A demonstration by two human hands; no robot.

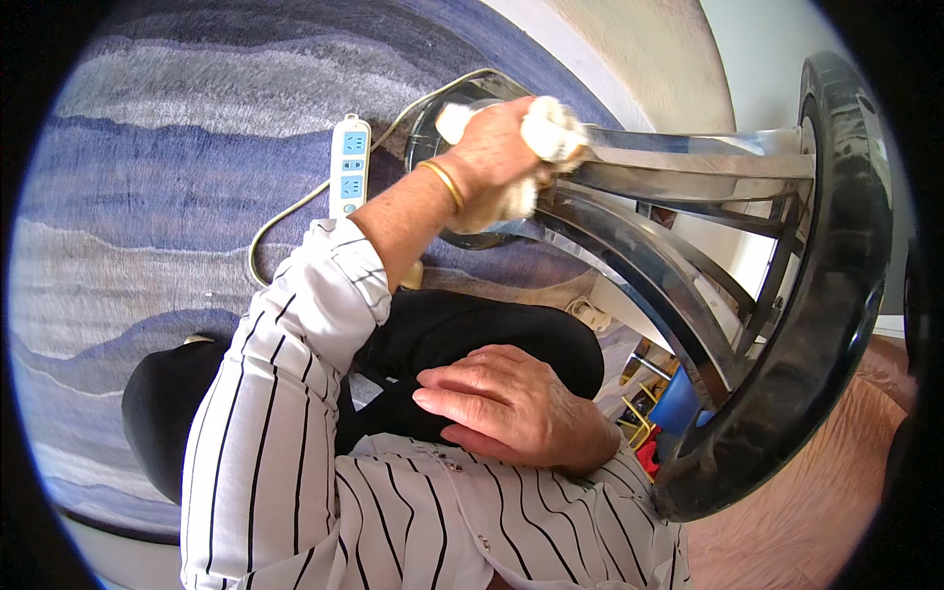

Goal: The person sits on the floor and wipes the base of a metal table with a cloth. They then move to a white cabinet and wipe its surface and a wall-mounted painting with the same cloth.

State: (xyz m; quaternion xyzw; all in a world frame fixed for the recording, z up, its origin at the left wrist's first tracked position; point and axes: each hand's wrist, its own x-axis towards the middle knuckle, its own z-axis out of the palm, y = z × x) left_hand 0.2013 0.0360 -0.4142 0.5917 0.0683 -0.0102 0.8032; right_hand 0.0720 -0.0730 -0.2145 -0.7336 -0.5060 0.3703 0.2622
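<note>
A crumpled white cloth (557, 129) is bunched in my left hand (498, 144), which wears a gold-coloured bangle. The cloth lies against the upper end of a stand with curved, shiny metal legs (664, 166). At the right the legs meet a thick black ring-shaped rim (833, 295); at their other end is a dark rounded disc (424, 140), partly hidden by my hand. My right hand (509, 405) rests palm down over my lap, holding nothing, its fingers slightly apart. Black trousers (479, 324) cover my bent legs.
A white power strip (349, 166) with blue sockets lies on the blue and grey wavy rug (169, 169); its pale cable (258, 251) loops nearby. Under the stand a white plug (588, 313) is visible. A blue object (677, 405) and pinkish fabric (796, 479) are at the lower right.
</note>
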